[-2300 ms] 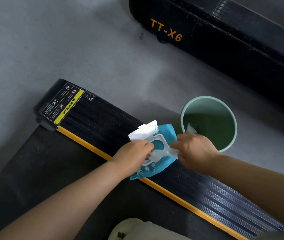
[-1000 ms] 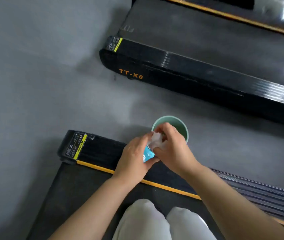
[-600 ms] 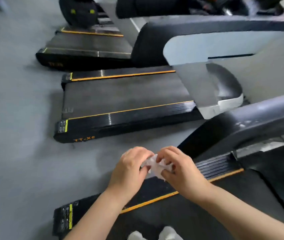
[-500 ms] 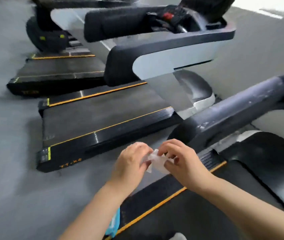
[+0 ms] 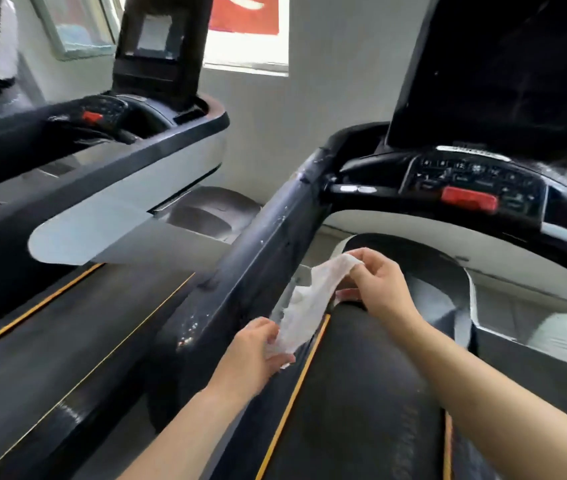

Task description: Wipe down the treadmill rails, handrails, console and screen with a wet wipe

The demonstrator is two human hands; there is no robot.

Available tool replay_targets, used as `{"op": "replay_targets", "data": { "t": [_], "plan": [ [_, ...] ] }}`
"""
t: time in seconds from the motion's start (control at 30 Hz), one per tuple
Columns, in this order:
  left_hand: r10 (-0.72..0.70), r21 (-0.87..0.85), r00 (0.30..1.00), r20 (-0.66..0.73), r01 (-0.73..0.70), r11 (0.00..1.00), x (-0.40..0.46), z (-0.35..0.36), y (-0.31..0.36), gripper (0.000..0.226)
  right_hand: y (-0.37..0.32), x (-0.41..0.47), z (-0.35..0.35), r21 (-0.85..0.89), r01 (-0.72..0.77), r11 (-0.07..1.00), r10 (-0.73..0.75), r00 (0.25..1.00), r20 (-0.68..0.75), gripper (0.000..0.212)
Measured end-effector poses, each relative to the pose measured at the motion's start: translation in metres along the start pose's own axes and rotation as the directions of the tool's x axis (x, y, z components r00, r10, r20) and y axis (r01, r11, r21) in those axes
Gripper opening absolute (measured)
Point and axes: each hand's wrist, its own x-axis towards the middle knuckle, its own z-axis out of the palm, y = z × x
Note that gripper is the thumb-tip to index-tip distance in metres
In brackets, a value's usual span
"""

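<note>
Your left hand (image 5: 258,351) pinches lower end of wet wipe (image 5: 309,306), fingers curled round it. Your right hand (image 5: 375,282) pinches upper end, thumb and fingertips closed on it. Wipe stretched between both hands, in air above belt, just beside left handrail (image 5: 268,244). Handrail shows pale specks: judged unwiped. Console (image 5: 465,183) and screen (image 5: 503,64) ahead, no sign of wiping. Rails, handrails, console, screen all left.

A white wall (image 5: 327,98) stands at the back. A bright window (image 5: 245,32) lets in light, with something red in it. Another treadmill (image 5: 95,188) stands to the left. A framed window (image 5: 74,26) sits far left.
</note>
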Motion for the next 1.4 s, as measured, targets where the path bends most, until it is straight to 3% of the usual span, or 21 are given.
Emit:
{"op": "replay_targets", "data": {
  "t": [0.07,0.17,0.27,0.33,0.53,0.7,0.8,0.9,1.0,1.13,1.23,1.33,1.4],
  "plan": [
    [-0.114,-0.017,0.988,0.102,0.116,0.993,0.024,0.019,0.009,0.027,0.004,0.019,-0.023,-0.021,0.001,1.000,-0.001,1.000,0.012,0.024],
    [-0.157,-0.020,0.976,0.150,0.162,0.987,0.059,0.035,0.039,0.055,0.010,0.047,-0.048,-0.119,0.080,0.990,-0.071,0.995,0.072,0.021],
    [-0.099,-0.342,0.988,0.116,0.133,0.930,0.097,0.041,0.080,0.026,0.016,0.072,-0.065,-0.117,0.102,0.988,-0.079,0.980,0.184,0.026],
    [-0.062,-0.464,0.993,0.097,0.101,0.880,0.118,0.045,0.096,0.026,0.020,0.088,-0.075,-0.078,0.087,0.993,-0.062,0.960,0.272,0.030],
    [-0.187,-0.498,0.981,0.054,0.188,0.846,0.160,0.057,0.096,0.009,0.035,0.128,-0.103,0.104,-0.077,0.992,0.022,0.893,0.449,0.021],
    [-0.200,-0.435,0.980,0.011,0.185,0.881,0.172,0.058,0.090,0.018,0.058,0.144,-0.103,0.084,-0.258,0.962,0.207,0.899,0.387,0.016],
    [-0.177,-0.436,0.983,0.058,0.184,0.881,0.175,0.057,0.086,0.026,0.074,0.141,-0.090,0.066,-0.472,0.879,0.415,0.827,0.378,0.030],
    [-0.162,-0.426,0.983,0.085,0.183,0.886,0.178,0.053,0.080,0.022,0.081,0.132,-0.078,0.193,-0.632,0.751,0.559,0.763,0.325,0.032],
    [-0.148,-0.431,0.986,0.077,0.167,0.887,0.176,0.046,0.076,0.022,0.083,0.119,-0.072,0.355,-0.691,0.630,0.523,0.715,0.464,0.032],
    [-0.153,-0.407,0.988,-0.008,0.136,0.903,0.178,0.038,0.072,0.023,0.081,0.108,-0.063,0.524,-0.688,0.501,0.441,0.724,0.530,0.040],
    [-0.135,-0.430,0.990,-0.048,0.101,0.897,0.177,0.035,0.069,0.026,0.077,0.100,-0.052,0.434,-0.653,0.620,0.475,0.753,0.455,0.052],
    [-0.129,-0.436,0.990,-0.057,0.091,0.896,0.177,0.033,0.068,0.028,0.070,0.091,-0.033,0.169,-0.469,0.867,0.416,0.867,0.275,0.025],
    [-0.135,-0.453,0.989,-0.063,0.093,0.887,0.177,0.031,0.066,0.026,0.068,0.089,-0.028,0.137,-0.371,0.919,0.352,0.925,0.146,0.018]
  ]
}}
